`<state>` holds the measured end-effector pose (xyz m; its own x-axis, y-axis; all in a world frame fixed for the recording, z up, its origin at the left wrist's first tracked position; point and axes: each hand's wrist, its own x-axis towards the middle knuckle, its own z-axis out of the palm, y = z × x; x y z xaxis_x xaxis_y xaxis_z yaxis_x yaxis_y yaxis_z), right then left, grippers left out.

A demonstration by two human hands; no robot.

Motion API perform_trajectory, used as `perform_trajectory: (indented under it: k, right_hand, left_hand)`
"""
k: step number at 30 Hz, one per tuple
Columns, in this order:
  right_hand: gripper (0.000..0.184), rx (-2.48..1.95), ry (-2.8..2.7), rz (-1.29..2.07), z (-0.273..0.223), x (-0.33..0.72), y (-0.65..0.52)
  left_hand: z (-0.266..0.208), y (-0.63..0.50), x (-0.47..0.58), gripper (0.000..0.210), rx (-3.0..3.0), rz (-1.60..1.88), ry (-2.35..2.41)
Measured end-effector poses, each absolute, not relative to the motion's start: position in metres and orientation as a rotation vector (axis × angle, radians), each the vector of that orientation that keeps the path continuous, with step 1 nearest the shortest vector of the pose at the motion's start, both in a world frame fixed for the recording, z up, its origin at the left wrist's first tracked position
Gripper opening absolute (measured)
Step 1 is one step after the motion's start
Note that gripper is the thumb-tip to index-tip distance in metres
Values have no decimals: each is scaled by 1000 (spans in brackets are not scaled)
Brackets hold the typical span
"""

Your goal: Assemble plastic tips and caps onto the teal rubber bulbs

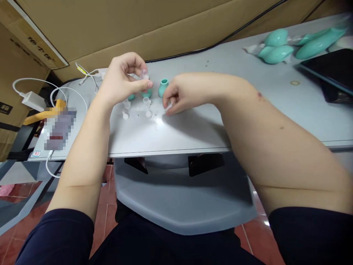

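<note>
My left hand [124, 75] is closed in a pinch around a small clear plastic piece [143, 74], held above a teal rubber bulb [147, 93]. Lower and to the right, my right hand [183, 94] pinches a small whitish plastic piece [169, 106] near the tabletop; its fingers partly cover it. Between the hands stands an open-necked teal bulb [163, 88]. Another teal bulb [131, 97] is mostly hidden under my left hand. In front of the bulbs are a clear plastic cup [147, 102], a similar cup [127, 104] and white round-ended pieces [149, 114].
Several teal bulbs with clear tips [276, 53] lie at the back right, beside a dark flat device [331, 73]. White cables and a charger [34, 101], a yellow stand [45, 112] and a blurred-out phone [60, 129] are at the left. A cardboard wall [171, 29] rises behind the table.
</note>
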<state>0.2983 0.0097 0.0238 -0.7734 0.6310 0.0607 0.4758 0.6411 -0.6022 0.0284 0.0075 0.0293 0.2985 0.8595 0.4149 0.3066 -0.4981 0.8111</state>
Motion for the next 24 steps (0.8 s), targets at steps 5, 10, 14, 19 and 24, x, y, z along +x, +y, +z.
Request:
perform_trajectory:
  k: [5,10,14,19,24]
  right_hand:
    - [18,-1144,-2855,691,29,290,0]
    - [26,-753,-2431,666,29,299,14]
    - [20,-585,-1934,821,18,285,13]
    - [19,-623,-1752,768,13,265,0]
    - [15,-598,-1649,745,10,260,0]
  left_hand:
    - [34,-2,26,52,1981,1003,1113]
    - [27,1,25,43,1919,1033,955]
    - [19,10,31,52,1870,1143,883]
    - [22,1,41,36,1853,1292,802]
    - [22,-1,45,35,1844,1363,832]
